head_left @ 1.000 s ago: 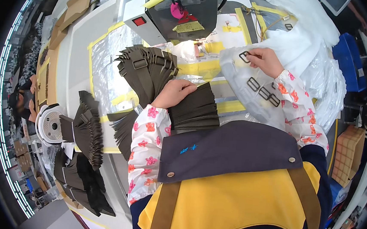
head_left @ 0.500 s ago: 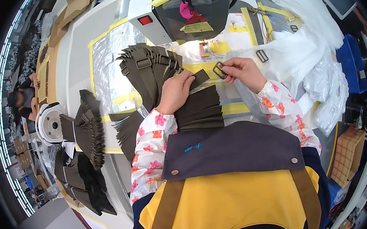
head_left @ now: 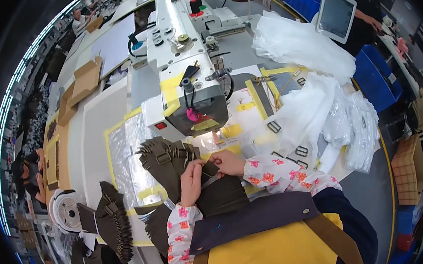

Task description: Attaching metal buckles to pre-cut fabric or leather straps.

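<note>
You are pinching a dark strap piece (head_left: 208,169) between your left hand (head_left: 191,180) and right hand (head_left: 226,162), both grips clamped on it, just before the sewing machine (head_left: 188,85). Next probably calls for feeding it squarely under the needle.

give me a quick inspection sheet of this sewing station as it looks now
surface: pale table with yellow tape marks and clear sheet
job's things: fanned dark strap pieces; dark fabric stack
clutter: white plastic bags; loose metal buckles; cardboard; small fan
grippers: left hand and right hand meet on one dark strap piece
cables: black cable loop on sewing machine
surroundings: monitor; blue bins; other workers far left
</note>
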A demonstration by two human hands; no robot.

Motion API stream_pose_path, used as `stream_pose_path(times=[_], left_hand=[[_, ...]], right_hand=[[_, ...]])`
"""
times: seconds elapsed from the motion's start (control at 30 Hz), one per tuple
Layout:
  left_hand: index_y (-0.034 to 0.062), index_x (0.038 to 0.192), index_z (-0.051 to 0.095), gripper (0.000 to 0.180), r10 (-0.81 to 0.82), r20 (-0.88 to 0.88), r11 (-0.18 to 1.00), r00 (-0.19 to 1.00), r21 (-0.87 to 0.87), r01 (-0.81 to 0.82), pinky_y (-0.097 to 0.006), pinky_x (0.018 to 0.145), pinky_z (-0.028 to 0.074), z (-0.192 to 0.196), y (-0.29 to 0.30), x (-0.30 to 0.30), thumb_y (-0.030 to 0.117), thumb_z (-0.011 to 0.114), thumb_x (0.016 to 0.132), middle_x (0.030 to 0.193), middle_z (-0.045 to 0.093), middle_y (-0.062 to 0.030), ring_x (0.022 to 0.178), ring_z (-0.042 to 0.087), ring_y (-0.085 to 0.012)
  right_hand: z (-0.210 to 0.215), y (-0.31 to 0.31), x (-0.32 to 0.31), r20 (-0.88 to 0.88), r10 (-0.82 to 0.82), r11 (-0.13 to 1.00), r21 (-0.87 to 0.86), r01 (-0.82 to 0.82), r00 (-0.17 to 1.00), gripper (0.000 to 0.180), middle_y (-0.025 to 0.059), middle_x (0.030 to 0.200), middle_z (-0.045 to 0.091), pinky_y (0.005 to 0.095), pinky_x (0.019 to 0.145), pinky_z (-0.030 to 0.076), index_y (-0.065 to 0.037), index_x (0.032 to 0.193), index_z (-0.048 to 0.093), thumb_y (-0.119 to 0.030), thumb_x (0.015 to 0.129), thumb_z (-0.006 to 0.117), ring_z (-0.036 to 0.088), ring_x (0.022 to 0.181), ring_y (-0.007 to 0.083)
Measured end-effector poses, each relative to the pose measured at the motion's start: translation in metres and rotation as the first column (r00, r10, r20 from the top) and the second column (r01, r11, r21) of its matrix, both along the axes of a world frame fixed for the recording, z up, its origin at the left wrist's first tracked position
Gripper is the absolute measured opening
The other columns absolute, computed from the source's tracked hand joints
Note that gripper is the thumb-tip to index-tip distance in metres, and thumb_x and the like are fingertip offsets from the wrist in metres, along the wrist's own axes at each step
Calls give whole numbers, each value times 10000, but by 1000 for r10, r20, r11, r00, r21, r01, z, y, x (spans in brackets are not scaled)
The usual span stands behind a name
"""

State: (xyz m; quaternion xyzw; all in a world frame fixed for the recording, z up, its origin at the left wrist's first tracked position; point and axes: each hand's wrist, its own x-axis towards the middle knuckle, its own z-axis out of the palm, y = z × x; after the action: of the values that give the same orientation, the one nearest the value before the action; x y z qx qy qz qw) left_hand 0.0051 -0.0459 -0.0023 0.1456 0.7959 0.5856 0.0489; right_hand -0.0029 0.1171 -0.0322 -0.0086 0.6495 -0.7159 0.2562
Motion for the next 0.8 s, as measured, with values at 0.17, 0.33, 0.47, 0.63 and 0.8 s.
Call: stream_pose_path(times=[0.17, 0.33, 0.47, 0.63, 0.8], left_hand=[[11, 872, 564, 120, -117, -322, 968, 940, -247, 35, -301, 716, 407, 10, -8, 1, 35, 584, 756, 838, 547, -112, 843, 515, -261], [-17, 791, 535, 72, -32, -154, 986, 988, -168, 6, -228, 588, 394, 15, -8, 9, 49, 564, 793, 676, 536, -55, 620, 471, -103], [-16, 777, 532, 105, -11, 25, 954, 1000, -298, 18, -209, 544, 380, 11, -27, 9, 79, 561, 814, 613, 510, -22, 595, 427, -53], [-19, 742, 563, 121, -56, -119, 883, 991, -470, -7, -251, 496, 406, 0, -36, 8, 93, 602, 769, 579, 557, -85, 506, 482, -92], [-8, 714, 564, 139, -17, -50, 893, 999, -449, -7, -296, 490, 408, 2, -32, 9, 115, 613, 756, 561, 541, -129, 475, 512, -172]], right_hand=[[18, 5, -7, -259, 108, 964, 263, -37, 960, 175, 41, 663, 562, 227, 474, 468, 1, 880, 552, -156, 809, 584, 546, 524, 87], [-13, -14, -18, -451, 200, 930, 367, -23, 870, 168, 65, 597, 552, 269, 465, 455, -5, 792, 536, -163, 791, 594, 543, 517, 118], [-27, -24, -18, -298, 167, 963, 254, -91, 940, 120, 85, 593, 575, 288, 466, 464, -10, 706, 550, -124, 730, 583, 594, 532, 172], [-29, -35, -7, -4, 117, 990, -82, -117, 993, 137, 79, 604, 569, 262, 434, 473, -18, 640, 509, -116, 715, 569, 596, 511, 151], [-30, -39, 0, -579, 182, 954, 298, -1, 794, 155, 95, 615, 568, 281, 424, 431, -47, 628, 495, -143, 666, 610, 578, 490, 146]])
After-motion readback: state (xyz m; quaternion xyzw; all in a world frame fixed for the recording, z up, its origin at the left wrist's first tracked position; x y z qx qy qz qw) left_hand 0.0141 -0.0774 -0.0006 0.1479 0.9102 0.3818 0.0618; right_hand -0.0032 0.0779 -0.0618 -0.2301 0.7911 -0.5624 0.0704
